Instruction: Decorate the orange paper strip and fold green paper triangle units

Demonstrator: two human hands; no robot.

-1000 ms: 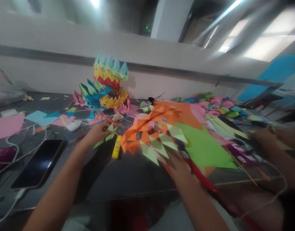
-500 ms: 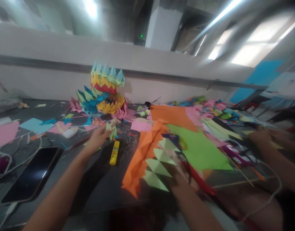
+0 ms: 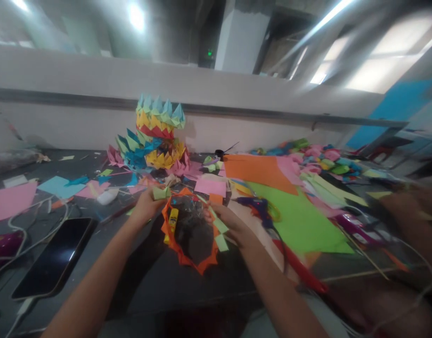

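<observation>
Left hand (image 3: 147,205) pinches a pale-green folded piece (image 3: 161,193); right hand (image 3: 230,222), slightly blurred, seems to grip the orange paper ring (image 3: 201,267), glue stick (image 3: 173,218) behind!

Near bench (image 3: 148,277): I have bare room between left forearm (image 3: 99,267) and right forearm (image 3: 265,270), below the orange ring (image 3: 201,266).
Glue stick (image 3: 173,219): obstructs me at the ring's left side.
Phone (image 3: 56,258): blocks the left, cable (image 3: 16,320) trailing nearer.
Glue gun (image 3: 255,205): crowds me beyond the right hand (image 3: 230,223).
Paper crowns (image 3: 159,134): tall barrier at the back.
Co-worker's arm (image 3: 409,230): closes the far right.
</observation>
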